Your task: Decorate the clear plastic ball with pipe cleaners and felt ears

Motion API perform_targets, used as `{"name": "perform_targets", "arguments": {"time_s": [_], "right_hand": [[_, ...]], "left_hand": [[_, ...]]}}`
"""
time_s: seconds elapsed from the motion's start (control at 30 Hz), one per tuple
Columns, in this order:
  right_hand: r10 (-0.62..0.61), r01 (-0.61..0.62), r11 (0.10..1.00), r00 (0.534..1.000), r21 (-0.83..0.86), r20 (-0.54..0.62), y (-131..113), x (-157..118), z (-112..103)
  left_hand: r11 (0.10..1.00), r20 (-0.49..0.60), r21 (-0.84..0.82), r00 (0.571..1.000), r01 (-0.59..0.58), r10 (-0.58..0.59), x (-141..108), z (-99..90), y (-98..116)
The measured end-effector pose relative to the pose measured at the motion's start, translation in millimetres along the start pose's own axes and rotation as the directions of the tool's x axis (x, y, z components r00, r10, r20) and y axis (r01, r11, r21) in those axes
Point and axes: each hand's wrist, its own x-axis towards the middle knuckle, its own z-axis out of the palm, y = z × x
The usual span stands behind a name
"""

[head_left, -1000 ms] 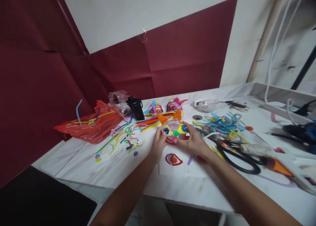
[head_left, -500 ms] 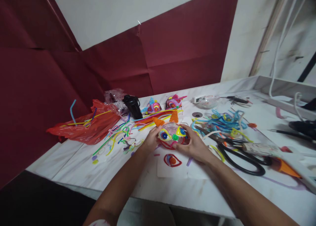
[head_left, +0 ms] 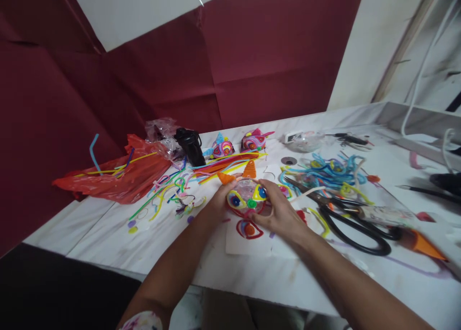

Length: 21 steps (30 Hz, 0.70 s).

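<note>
A clear rounded craft face (head_left: pixel 245 189) with orange ears, yellow-rimmed blue eyes and a green nose is held between both hands above the table. My left hand (head_left: pixel 220 198) grips its left side near one orange ear. On the opposite side, my right hand (head_left: pixel 276 209) has thumb and fingers closed on the rim. Just below them, a red loop with an orange and blue centre (head_left: pixel 249 229) lies on a white sheet (head_left: pixel 234 244). The far side of the craft face is hidden.
Large black-handled scissors (head_left: pixel 355 231) and a glue tube (head_left: pixel 387 215) lie at the right. Blue pipe cleaners (head_left: pixel 324 174) are piled behind them. Two colourful craft faces (head_left: pixel 222 148) and a black bottle (head_left: pixel 190 147) stand at the back, near a red plastic bag (head_left: pixel 118 181).
The view has shifted slightly. Both hands still hold the craft face, which has turned a little and tilted, with its features now slightly lower at the right.
</note>
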Motion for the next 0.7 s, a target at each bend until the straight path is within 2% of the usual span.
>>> {"name": "perform_targets", "arguments": {"time_s": [0.17, 0.23, 0.33, 0.47, 0.7], "right_hand": [[-0.202, 0.194, 0.961, 0.979, -0.194, -0.021, -6, -4, 1], [-0.248, 0.235, 0.934, 0.969, -0.268, -0.014, -7, -6, 2], [-0.252, 0.236, 0.903, 0.968, -0.358, 0.002, -9, -6, 4], [-0.247, 0.232, 0.868, 0.969, -0.44, 0.024, -12, -5, 8], [-0.276, 0.259, 0.827, 0.96, -0.499, 0.042, -17, -6, 9]], "left_hand": [[1.0, 0.016, 0.013, 1.0, -0.007, 0.006, 0, -2.4, -3], [1.0, 0.037, 0.01, 0.999, -0.01, 0.009, 0, -2.7, -4], [1.0, 0.047, 0.013, 0.999, 0.002, -0.003, -1, -0.9, -2], [0.998, -0.026, 0.065, 0.999, 0.024, -0.023, -2, 3.4, 1], [0.995, -0.082, 0.093, 0.996, 0.042, -0.035, -1, 3.8, 2]]}}
